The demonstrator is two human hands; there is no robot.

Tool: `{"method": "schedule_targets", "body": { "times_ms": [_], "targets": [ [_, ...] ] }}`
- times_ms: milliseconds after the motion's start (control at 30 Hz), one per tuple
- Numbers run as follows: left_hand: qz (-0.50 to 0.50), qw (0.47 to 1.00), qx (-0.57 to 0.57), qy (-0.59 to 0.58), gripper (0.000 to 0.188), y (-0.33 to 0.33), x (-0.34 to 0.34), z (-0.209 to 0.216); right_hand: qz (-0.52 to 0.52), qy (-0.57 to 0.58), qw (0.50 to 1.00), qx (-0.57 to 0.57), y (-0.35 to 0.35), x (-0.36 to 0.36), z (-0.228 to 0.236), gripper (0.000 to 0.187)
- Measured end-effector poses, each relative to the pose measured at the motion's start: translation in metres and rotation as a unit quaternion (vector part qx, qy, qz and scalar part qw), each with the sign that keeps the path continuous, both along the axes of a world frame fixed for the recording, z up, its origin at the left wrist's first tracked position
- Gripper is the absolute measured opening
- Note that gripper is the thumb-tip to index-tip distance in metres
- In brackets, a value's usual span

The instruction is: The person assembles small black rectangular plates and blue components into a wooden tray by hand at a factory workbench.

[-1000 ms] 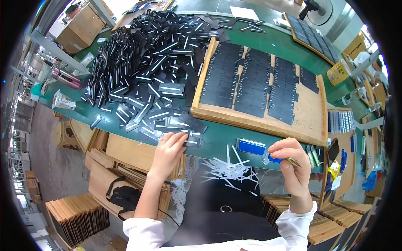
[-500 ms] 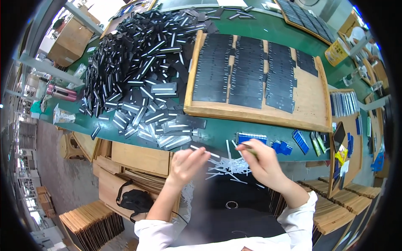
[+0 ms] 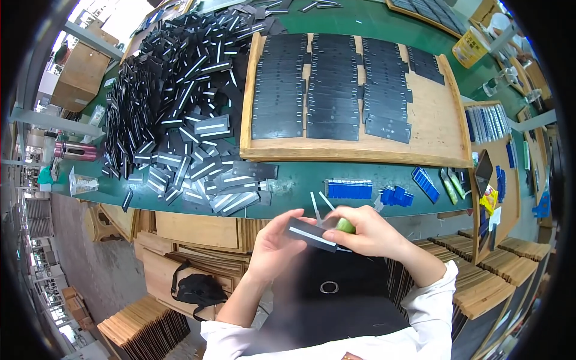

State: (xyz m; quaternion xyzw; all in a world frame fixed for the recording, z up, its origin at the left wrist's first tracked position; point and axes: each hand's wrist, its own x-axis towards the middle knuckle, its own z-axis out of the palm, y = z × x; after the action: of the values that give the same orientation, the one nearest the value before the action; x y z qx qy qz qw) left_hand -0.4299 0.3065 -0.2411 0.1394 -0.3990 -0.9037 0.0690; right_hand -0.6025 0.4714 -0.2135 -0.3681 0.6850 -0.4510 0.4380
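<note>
My left hand point(image 3: 271, 249) holds the left end of a thin dark rectangular plate point(image 3: 312, 234) with a white strip along it. Its fingers are behind the plate and its thumb is below. My right hand point(image 3: 367, 232) is closed around a green-handled tool point(image 3: 345, 226), whose working end I cannot make out. The right thumb rests at the plate's right end. Narrow white strips point(image 3: 316, 210) stick up just behind the plate. To the left on the green table lies a big heap of similar dark plates point(image 3: 180, 90).
Beyond my hands, a wooden tray point(image 3: 360, 158) bears overlapping rows of dark plates. Blue strips point(image 3: 350, 189) and green-handled tools point(image 3: 451, 186) lie along the table's near edge. A yellow tub point(image 3: 470, 48) stands far right. Stacked boards point(image 3: 144, 324) and a black bag point(image 3: 198, 289) are below.
My hands have come together and the plate now spans between them, its striped face showing. The pile of white strips below my hands is now mostly out of sight. The view has shifted slightly.
</note>
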Motion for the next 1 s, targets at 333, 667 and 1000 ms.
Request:
{"method": "schedule_targets", "body": {
  "times_ms": [333, 667, 1000],
  "targets": [
    [0.092, 0.976, -0.171, -0.096, 0.052, 0.002, -0.017, 0.002, 0.02, 0.38, 0.919, -0.106, 0.012, 0.004, -0.005, 0.046],
    [0.101, 0.973, -0.17, -0.118, 0.048, 0.0, -0.018, -0.01, -0.108, 0.495, 0.851, -0.139, 0.034, -0.041, -0.047, 0.035],
    [0.081, 0.977, -0.153, -0.124, 0.05, 0.009, -0.023, -0.02, -0.079, 0.532, 0.826, -0.167, 0.036, -0.041, -0.05, 0.046]
  ]
}}
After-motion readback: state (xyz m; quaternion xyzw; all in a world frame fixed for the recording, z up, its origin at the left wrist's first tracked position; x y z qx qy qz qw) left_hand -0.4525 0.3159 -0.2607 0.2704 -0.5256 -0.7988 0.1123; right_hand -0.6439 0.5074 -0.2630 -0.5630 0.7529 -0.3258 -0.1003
